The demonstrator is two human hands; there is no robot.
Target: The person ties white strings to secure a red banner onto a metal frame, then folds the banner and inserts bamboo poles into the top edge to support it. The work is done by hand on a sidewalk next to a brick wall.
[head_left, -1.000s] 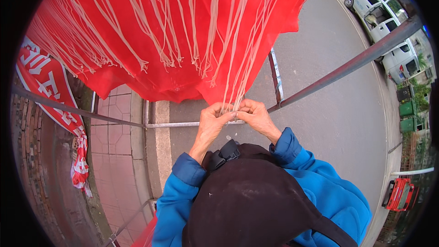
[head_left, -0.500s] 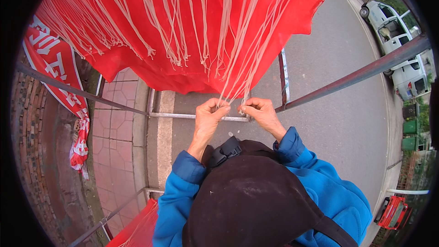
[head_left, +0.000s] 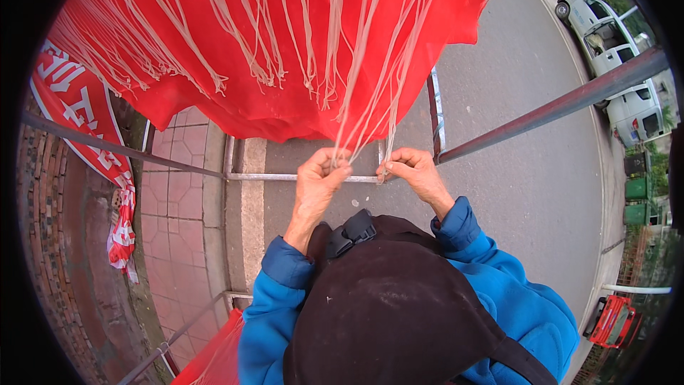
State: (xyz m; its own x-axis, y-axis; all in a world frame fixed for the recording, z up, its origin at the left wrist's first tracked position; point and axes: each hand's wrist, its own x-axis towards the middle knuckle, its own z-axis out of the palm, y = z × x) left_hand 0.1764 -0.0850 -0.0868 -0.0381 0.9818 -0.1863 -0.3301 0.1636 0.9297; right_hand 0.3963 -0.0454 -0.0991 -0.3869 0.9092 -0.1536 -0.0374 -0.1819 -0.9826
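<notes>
A large red cloth (head_left: 285, 110) spreads across the upper view, with many thin whitish strings (head_left: 360, 64) running down over it; several bundles end in knots. My left hand (head_left: 319, 175) pinches the lower ends of some strings between thumb and fingers. A little to its right, my right hand (head_left: 413, 171) is closed on the ends of another strand group. The strings run fairly taut from both hands up over the cloth. Exactly how the ends lie inside the fingers is hidden.
A metal frame bar (head_left: 299, 178) crosses behind my hands, with slanting poles (head_left: 556, 107) at either side. Red-and-white banner fabric (head_left: 85, 114) hangs at left beside pink paving (head_left: 174, 192). White vehicles (head_left: 605, 43) and green bins (head_left: 636, 199) stand along the road's far right.
My hands have moved slightly apart, the right one shifting right, and the two groups of strings spread wider between them. The view has shifted a little.
</notes>
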